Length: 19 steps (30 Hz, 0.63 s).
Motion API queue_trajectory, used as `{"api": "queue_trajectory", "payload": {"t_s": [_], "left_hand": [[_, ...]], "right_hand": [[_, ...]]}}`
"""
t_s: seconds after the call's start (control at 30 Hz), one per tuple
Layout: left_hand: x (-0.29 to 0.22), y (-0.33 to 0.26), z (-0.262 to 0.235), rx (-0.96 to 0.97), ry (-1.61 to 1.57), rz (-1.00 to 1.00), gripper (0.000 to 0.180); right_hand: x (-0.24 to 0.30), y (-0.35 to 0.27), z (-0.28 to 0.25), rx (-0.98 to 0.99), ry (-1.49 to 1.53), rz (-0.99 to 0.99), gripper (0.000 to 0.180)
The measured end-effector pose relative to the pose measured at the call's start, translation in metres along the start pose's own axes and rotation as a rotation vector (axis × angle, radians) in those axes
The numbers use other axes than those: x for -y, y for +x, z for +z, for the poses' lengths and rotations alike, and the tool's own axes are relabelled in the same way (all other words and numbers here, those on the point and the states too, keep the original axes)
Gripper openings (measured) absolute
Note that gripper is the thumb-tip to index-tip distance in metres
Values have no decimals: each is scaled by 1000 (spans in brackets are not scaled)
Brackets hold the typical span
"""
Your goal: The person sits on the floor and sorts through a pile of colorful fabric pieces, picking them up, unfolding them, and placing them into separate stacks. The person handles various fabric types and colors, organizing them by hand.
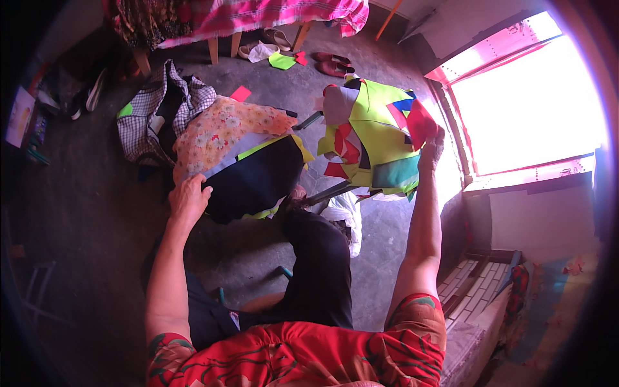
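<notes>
From the head view, your left hand rests with fingers curled over the edge of a dark fabric piece edged in yellow-green, which lies across your knee beside a floral cloth. Your right hand is raised, pinching the side of a patchwork bundle of yellow-green, red and grey scraps, held up near the bright window. A checked garment lies on the floor behind.

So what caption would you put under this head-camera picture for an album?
Seated person lifts a patchwork of bright fabric scraps with the right hand while the left hand rests on dark cloth.
</notes>
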State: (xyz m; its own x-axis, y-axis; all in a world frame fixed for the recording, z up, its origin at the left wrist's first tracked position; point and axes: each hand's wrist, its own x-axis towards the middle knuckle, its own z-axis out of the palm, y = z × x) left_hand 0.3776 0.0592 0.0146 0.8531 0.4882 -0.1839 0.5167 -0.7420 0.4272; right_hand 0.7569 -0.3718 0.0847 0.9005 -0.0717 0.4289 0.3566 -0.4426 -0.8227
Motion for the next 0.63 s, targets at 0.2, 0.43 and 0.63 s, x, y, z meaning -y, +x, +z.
{"api": "queue_trajectory", "payload": {"t_s": [0.2, 0.43, 0.63], "left_hand": [[-6, -2, -4, -12, -96, 22, 27], [-2, 7, 20, 397, -882, 171, 46], [-19, -11, 17, 769, -1331, 214, 82]], "right_hand": [[40, -21, 18, 137, 727, 195, 18], [163, -146, 86, 907, 1362, 359, 41], [193, -258, 152, 794, 1269, 742, 49]]}}
